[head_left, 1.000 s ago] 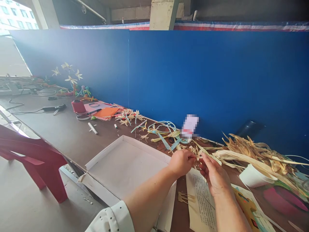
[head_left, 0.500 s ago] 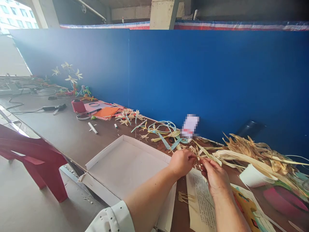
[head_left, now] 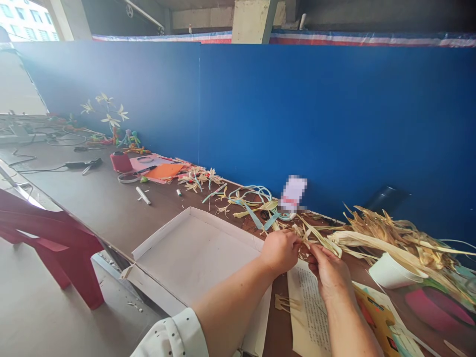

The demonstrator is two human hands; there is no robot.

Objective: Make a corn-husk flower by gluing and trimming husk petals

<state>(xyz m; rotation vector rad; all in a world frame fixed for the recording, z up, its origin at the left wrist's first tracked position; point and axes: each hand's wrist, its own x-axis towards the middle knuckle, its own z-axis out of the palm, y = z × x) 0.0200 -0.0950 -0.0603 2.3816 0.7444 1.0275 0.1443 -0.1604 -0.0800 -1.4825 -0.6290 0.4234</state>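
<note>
My left hand (head_left: 280, 252) is closed, its thumb and fingers pinching a small piece of pale dried corn husk (head_left: 305, 244). From the other side, my right hand (head_left: 330, 271) pinches the same piece between thumb and fingertips. Its exact shape is partly hidden by the fingers. Just behind the hands lie loose husk strips (head_left: 323, 238) and light blue wrapped stems (head_left: 256, 215). Under my right hand is a printed sheet of paper (head_left: 309, 317), with a small cut husk piece (head_left: 284, 303) at its left edge.
An open white cardboard tray (head_left: 201, 260) lies left of the hands. To the right are a heap of dried husks (head_left: 394, 235), a white cup (head_left: 396, 271) and a pink roll (head_left: 439, 307). A blue partition (head_left: 327, 124) borders the table; a red chair (head_left: 74, 253) stands left.
Both hands keep their pinch in nearly the same spot. The right fingers have shifted slightly, and the husk piece between the hands shows at a different angle.
</note>
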